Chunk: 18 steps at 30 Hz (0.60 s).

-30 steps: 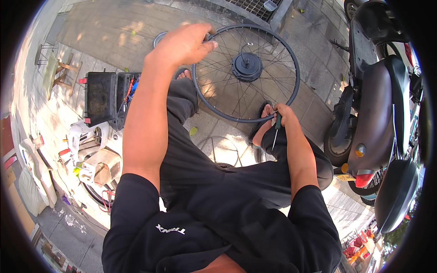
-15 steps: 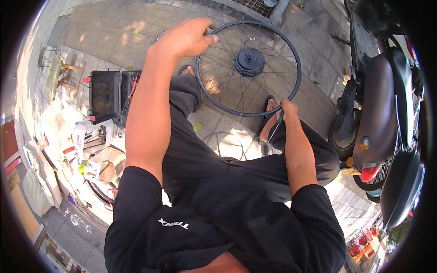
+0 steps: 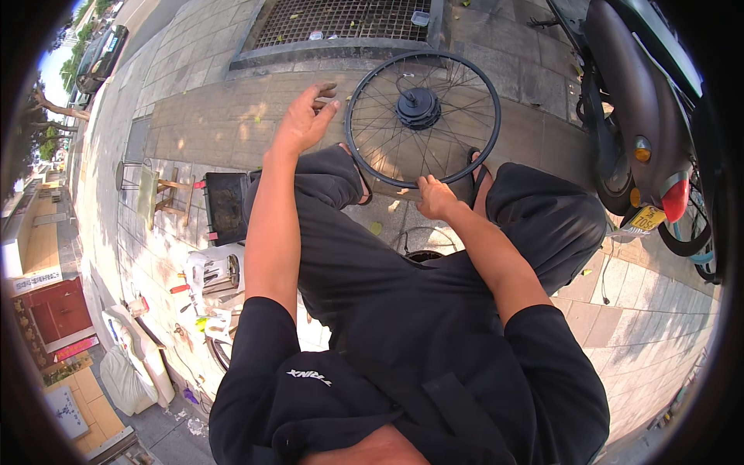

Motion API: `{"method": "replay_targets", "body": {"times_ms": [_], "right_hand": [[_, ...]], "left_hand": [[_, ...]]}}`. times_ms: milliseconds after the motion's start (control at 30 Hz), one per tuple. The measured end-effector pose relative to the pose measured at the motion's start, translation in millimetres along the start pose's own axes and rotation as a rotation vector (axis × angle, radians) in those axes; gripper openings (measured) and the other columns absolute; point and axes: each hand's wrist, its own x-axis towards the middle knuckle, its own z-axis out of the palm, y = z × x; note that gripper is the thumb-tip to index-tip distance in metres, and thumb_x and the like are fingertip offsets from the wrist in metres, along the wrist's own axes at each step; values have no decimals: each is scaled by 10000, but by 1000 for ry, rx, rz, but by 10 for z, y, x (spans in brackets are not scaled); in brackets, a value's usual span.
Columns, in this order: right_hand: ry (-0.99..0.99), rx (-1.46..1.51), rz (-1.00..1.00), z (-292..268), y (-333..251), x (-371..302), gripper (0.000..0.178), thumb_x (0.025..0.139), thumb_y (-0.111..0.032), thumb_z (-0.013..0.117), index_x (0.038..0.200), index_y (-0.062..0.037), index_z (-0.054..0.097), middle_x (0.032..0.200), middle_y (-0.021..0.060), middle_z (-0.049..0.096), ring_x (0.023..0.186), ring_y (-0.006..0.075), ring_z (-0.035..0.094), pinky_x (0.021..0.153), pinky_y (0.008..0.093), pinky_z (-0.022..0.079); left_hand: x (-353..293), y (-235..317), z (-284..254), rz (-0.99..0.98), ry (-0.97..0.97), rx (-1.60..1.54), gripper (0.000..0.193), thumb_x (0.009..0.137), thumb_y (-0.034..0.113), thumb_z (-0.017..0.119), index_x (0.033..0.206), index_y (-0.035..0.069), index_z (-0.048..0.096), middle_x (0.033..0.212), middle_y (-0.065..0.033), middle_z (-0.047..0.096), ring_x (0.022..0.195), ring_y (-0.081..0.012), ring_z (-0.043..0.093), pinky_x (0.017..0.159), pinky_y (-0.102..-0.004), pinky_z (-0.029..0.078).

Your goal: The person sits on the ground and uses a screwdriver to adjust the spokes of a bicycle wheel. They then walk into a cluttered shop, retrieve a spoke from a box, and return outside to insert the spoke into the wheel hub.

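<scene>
Surrounding the wheel (image 3: 418, 108): grey-brown pavement (image 3: 209, 108), stretching broadly off to the left of it and in a narrower strip to its right.
Scooter (image 3: 639, 116): dark, well apart from the wheel on the right, its side marking where that strip ends.
Trousers (image 3: 535, 205): black, knees spread wide on the near side of the wheel, with a sandalled foot at each side, near its rim.
Grate (image 3: 341, 19): beyond the wheel, framed by a raised grey kerb (image 3: 310, 56); the far rim overlaps the kerb's edge in this view, and whether they touch cannot be told.
Wheel: between the person and the grate, black, with thin spokes and a thick dark hub.
Black box (image 3: 226, 208): left of the wheel and nearer, partly behind the left arm.
Left hand (image 3: 306, 120): half open, fingers loosely parted, holding nothing visible, just left of the wheel's rim.
Right hand (image 3: 438, 199): fingers bent onto the wheel's near rim, touching it; whether they grasp it cannot be told.
Number plate (image 3: 643, 218): yellow, with dark characters, on the scooter, right of the wheel and nearer.
Shirt lettering (image 3: 308, 376): white, slanted, on black cloth, well nearer than the wheel.
</scene>
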Motion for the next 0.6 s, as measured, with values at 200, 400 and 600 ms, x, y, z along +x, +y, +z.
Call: {"method": "replay_targets", "body": {"times_ms": [200,400,600], "right_hand": [[-191,-76,-116,-662,-546,-215,470,866,-220,679,1270,16,631,1203,262,686,1162,406,656,960,480,525],[-19,-210,-247,-1769,-701,-227,367,866,-212,641,1136,23,720,1177,258,712,1133,397,680,939,462,551],[86,-306,-236,-2295,-890,-159,362,927,-279,671,1151,6,667,1128,240,717,1109,413,671,932,491,539]], "left_hand": [[-550,-61,107,-46,182,-301,415,1016,191,666,1351,-42,592,1266,-159,698,1090,-186,687,913,-320,562],[-824,682,80,-123,-284,-37,393,1005,201,668,1319,-29,615,1157,-169,728,1034,-228,713,910,-367,562],[-750,628,726,-41,-699,598,367,917,267,676,1216,55,659,1155,-172,717,1098,-371,681,875,-482,555]]}}
